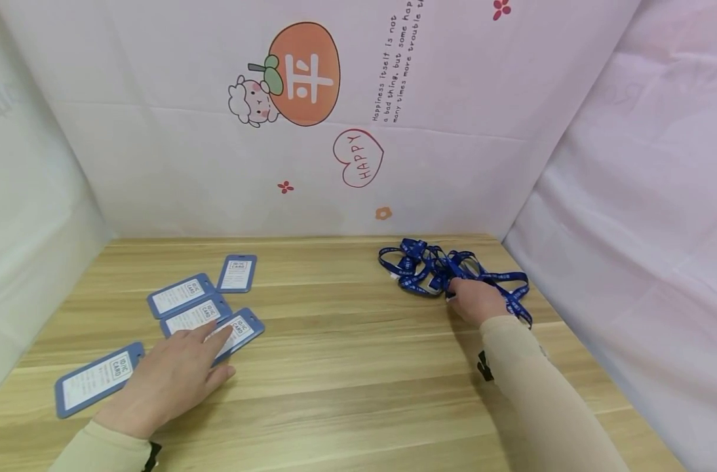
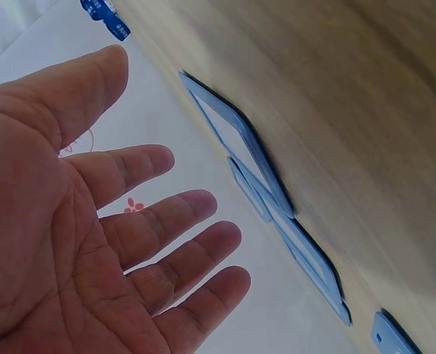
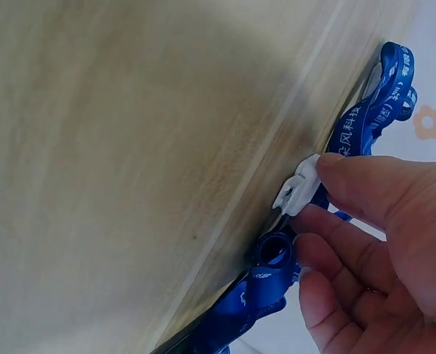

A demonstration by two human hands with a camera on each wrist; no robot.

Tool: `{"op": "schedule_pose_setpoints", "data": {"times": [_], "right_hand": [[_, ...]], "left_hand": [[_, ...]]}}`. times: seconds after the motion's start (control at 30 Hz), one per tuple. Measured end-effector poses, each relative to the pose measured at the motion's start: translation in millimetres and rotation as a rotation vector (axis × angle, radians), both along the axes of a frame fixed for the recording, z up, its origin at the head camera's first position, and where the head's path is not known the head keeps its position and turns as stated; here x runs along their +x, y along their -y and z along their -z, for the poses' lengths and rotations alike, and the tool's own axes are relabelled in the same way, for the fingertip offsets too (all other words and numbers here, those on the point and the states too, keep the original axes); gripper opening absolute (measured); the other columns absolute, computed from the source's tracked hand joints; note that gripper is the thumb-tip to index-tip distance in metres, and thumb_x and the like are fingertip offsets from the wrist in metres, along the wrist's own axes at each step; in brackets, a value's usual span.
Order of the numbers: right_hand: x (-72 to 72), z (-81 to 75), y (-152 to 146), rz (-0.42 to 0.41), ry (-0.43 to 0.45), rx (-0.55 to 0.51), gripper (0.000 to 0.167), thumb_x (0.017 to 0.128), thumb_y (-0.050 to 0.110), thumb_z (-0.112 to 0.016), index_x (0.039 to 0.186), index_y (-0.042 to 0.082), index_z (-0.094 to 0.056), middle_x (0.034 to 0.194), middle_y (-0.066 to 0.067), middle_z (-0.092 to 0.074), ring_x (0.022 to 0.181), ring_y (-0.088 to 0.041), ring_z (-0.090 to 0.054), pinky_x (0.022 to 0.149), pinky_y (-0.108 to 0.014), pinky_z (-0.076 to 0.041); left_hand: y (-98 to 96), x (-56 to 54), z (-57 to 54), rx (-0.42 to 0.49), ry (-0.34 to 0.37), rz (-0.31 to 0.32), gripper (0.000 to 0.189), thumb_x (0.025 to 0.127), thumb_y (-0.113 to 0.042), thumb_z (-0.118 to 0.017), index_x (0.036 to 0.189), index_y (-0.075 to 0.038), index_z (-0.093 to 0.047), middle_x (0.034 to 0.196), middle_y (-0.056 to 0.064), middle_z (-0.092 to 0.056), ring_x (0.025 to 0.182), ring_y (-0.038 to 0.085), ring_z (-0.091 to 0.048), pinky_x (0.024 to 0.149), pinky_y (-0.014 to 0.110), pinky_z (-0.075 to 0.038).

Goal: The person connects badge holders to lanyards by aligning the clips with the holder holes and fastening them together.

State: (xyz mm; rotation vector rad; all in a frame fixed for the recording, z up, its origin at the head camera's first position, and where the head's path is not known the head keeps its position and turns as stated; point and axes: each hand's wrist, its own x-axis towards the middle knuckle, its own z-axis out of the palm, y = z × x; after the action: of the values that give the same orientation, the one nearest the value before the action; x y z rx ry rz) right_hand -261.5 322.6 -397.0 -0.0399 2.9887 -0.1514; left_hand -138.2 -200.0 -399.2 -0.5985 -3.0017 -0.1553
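Note:
My left hand [image 1: 172, 377] reaches over blue-framed ID card holders at the left, its fingers spread. Its fingertips overlap one slanted ID card holder [image 1: 240, 331] and the holder beside it [image 1: 190, 318] in the head view. In the left wrist view the palm and fingers [image 2: 158, 221] show nothing held. At the right, my right hand [image 1: 479, 303] is at a tangled heap of blue lanyards [image 1: 414, 249] with white printing. Thumb and forefinger pinch a white plastic clip [image 3: 299, 188] of a lanyard, clearest in the right wrist view.
More ID card holders lie near the left hand: one at the back [image 1: 237, 274], one at the upper left [image 1: 180, 296] and one by the wrist [image 1: 96, 381]. The wooden table [image 1: 347, 367] is bounded by white printed cloth [image 1: 441, 177] at the back and sides.

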Motion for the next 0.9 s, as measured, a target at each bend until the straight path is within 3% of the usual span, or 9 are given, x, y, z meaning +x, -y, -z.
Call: {"op": "schedule_pose_setpoints", "data": {"times": [0.17,0.3,0.5,0.73,0.9], "right_hand": [[3.5,-0.9,4.1,-0.013,-0.033,0.002,0.029,0.102,0.02,-0.067,0.126,0.004,-0.064,0.119,-0.021,-0.072,0.1,-0.04,-0.071,0.085,-0.057,-0.06],[0.2,0.6,22.5,-0.065,-0.033,-0.002,0.019,0.101,0.016,-0.068,0.117,0.007,-0.063,0.106,-0.015,-0.074,0.088,-0.029,-0.07,0.079,-0.05,-0.061],[4.9,-2.4,42.8,-0.147,0.026,0.015,0.02,0.103,0.014,-0.062,0.122,0.013,-0.068,0.119,-0.016,-0.073,0.101,-0.035,-0.07,0.083,-0.054,-0.059],[22.4,-9.2,30.4,-0.15,0.092,0.008,0.027,0.105,0.013,-0.055,0.128,0.012,-0.068,0.129,-0.022,-0.069,0.116,-0.048,-0.064,0.091,-0.064,-0.055],[23.3,-10.2,31.8,-0.159,0.1,0.034,0.027,0.103,0.009,-0.06,0.129,0.009,-0.067,0.127,-0.024,-0.069,0.113,-0.05,-0.065,0.09,-0.065,-0.055]], "left_hand": [[-0.8,0.5,-0.5,0.002,0.002,-0.002,0.063,0.096,-0.046,-0.072,0.144,-0.006,-0.061,0.144,0.028,-0.059,0.123,0.051,-0.061,0.098,0.069,-0.05],[10.6,5.4,-1.1,-0.006,0.006,-0.023,0.064,0.096,-0.046,-0.072,0.144,-0.005,-0.061,0.145,0.028,-0.058,0.124,0.052,-0.061,0.099,0.069,-0.05],[19.7,7.7,-0.4,-0.011,0.002,-0.03,0.065,0.096,-0.047,-0.071,0.145,-0.006,-0.06,0.145,0.028,-0.058,0.124,0.051,-0.061,0.1,0.068,-0.05],[5.5,-2.2,-3.7,-0.006,-0.008,0.01,0.065,0.097,-0.047,-0.07,0.146,-0.006,-0.059,0.146,0.026,-0.058,0.128,0.048,-0.06,0.105,0.065,-0.05],[6.3,-2.5,-4.7,-0.012,0.004,-0.003,0.065,0.097,-0.046,-0.07,0.146,-0.006,-0.058,0.147,0.026,-0.058,0.129,0.048,-0.059,0.107,0.064,-0.049]]}}
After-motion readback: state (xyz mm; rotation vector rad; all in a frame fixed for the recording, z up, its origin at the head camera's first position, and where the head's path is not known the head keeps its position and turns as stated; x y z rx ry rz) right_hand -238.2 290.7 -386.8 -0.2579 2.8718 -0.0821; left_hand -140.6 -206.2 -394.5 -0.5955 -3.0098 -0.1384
